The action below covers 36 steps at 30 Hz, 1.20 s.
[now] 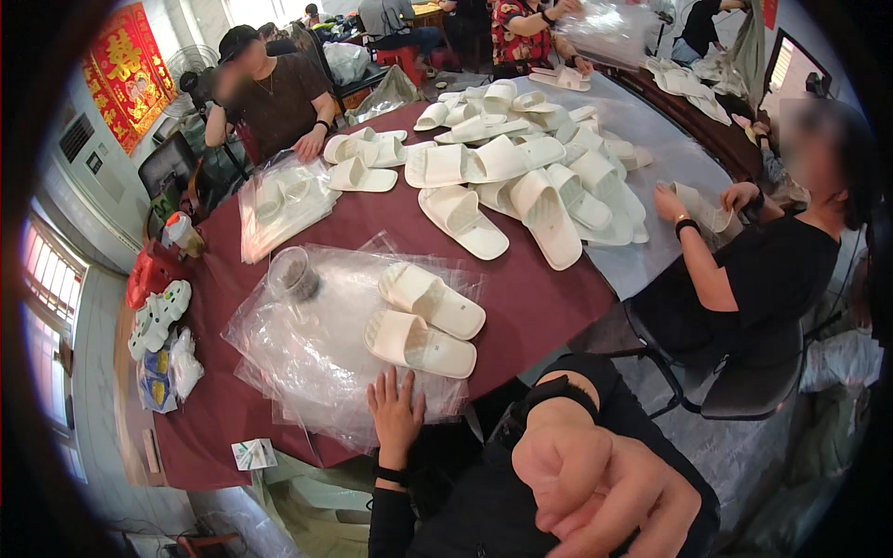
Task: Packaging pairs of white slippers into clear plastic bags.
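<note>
My left hand (395, 411) lies with its fingers spread on the near edge of a pile of clear plastic bags (298, 358). Just beyond its fingertips, a pair of white slippers (420, 343) rests side by side on the bags, toes pointing right. A clear plastic cup (295, 274) with something dark inside stands on the same pile. Close to the camera, lower right, my right hand (609, 479) is raised off the table. Its fingers are curled in, and nothing shows between them.
A large heap of white slippers (526, 158) covers the far middle of the dark red table (530, 321). More clear bags (284, 205) lie at the far left. Clogs (160, 318) and a red bag (152, 272) line the left edge. Co-workers sit left and right; the right one handles a slipper (707, 212).
</note>
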Motion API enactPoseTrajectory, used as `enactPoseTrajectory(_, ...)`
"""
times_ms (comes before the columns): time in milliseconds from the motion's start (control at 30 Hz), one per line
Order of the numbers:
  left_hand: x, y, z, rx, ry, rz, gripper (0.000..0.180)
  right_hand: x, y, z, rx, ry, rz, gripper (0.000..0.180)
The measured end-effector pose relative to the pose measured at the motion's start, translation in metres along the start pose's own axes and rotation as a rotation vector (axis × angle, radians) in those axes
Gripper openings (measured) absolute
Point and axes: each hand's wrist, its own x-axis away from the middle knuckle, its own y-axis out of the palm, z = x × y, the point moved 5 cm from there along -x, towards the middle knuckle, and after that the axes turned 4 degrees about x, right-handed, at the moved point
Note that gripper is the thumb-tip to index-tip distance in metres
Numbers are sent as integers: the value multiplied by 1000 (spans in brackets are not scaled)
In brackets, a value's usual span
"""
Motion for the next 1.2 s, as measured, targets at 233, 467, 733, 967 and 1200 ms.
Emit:
enactPoseTrajectory(233,-5,1,1,-13,1,-10,48,-21,-2,18,-91,-193,-234,14)
enactPoseTrajectory(467,-8,-1,-3,-8,-8,-14,48,-21,9,22,-337,16,-98,12)
enactPoseTrajectory(733,-1,8,-7,-36,-16,-17,45,31,-1,118,182,666,-762,25)
enactPoseTrajectory(967,-5,-1,-1,28,-28,-3,46,208,-116,259,840,1171,-1852,61)
enactPoseTrajectory(1200,-2,-3,-4,30,-31,25,46,289,-137,260,1078,1007,-1508,54)
